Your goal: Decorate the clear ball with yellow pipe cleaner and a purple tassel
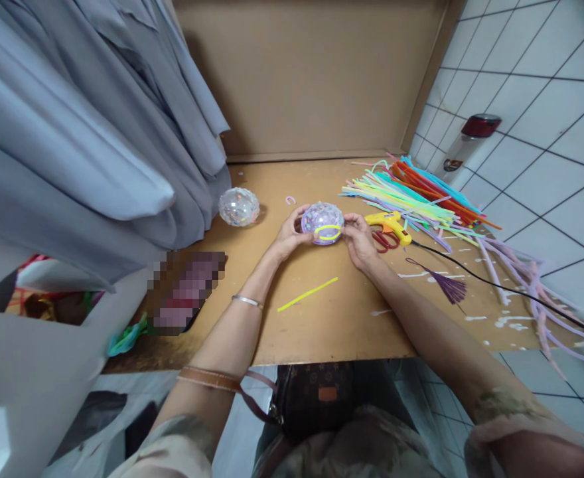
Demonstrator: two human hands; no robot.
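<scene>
Above the middle of the tabletop, my left hand [289,236] is closed around the left side of a clear, purplish faceted ball [322,215]. A yellow pipe cleaner bent into an oval loop [329,227] lies against the ball's near side. My right hand [358,240] pinches the loop's right end, its fingers close to the ball; whether they also press on the ball is hard to see. Nearer to me, a straight yellow pipe cleaner [308,294] rests on the table. Beyond my left hand is a small, pale pink curved piece [291,200].
A second clear ball [239,206] stands at the left by a grey curtain [172,133]. On the right are a yellow glue gun [390,226] with a black cord, red-handled scissors [385,242], a purple tassel [448,285] and many pipe cleaners [411,192]. A tiled wall borders that side.
</scene>
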